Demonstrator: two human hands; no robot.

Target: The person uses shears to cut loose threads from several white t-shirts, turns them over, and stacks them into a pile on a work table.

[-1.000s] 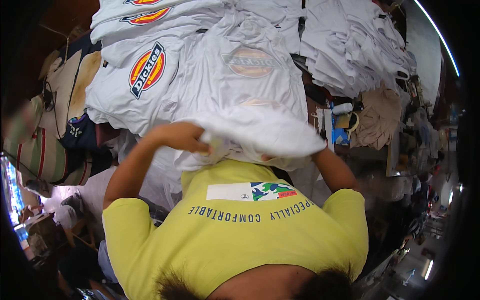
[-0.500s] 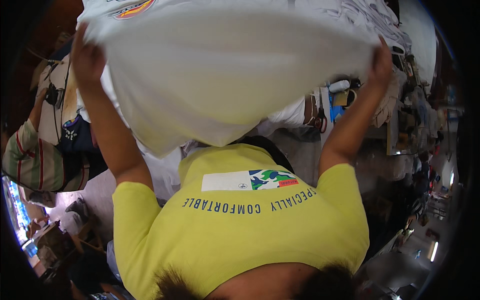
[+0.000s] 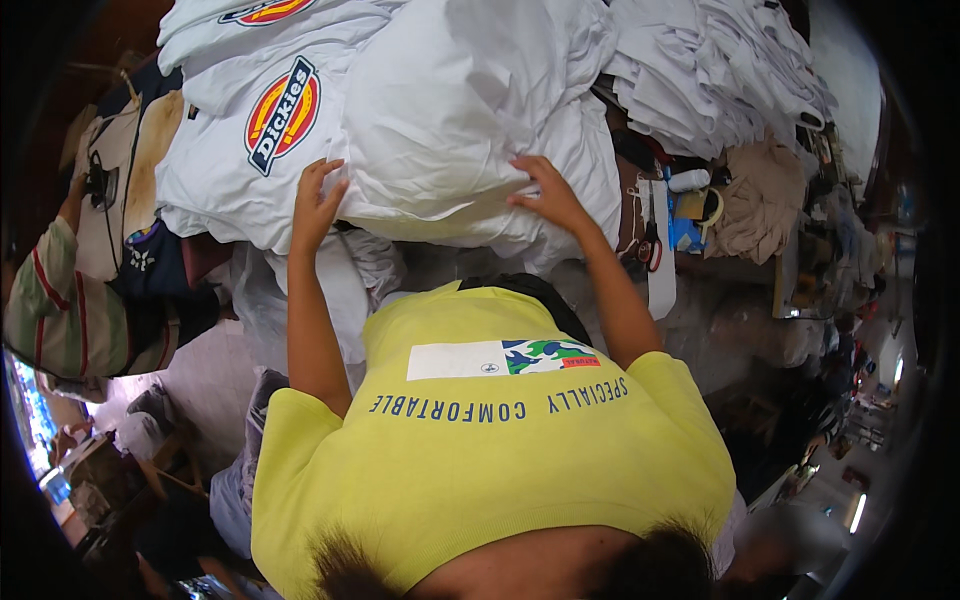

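Note:
A white cloth, apparently a garment, (image 3: 430, 130) lies bunched and puffed up on the work surface in front of me. My left hand (image 3: 318, 208) is at its left edge, thumb and fingers apart and the fingertips by the fabric. On the opposite side, my right hand (image 3: 550, 197) rests its spread fingertips against the cloth. Both hands look open, with no fabric gripped. Beside my left hand lies a white T-shirt (image 3: 210, 170) with a red, yellow and dark blue printed emblem. The lower edge of the bunched cloth hangs toward me.
A stack of white garments (image 3: 700, 80) stands at the far right. Nearer are scissors (image 3: 650, 245) with dark red handles, a tape roll (image 3: 712, 207) and a beige cloth pile (image 3: 755, 200). At left, a person in a striped sleeve (image 3: 50, 280) works beside a dark blue bag (image 3: 150, 265).
The white cloth, stretched wide between my raised hands before, has come down in a bunched heap. Both hands have moved inward and toward me, and their fingers have let go of it.

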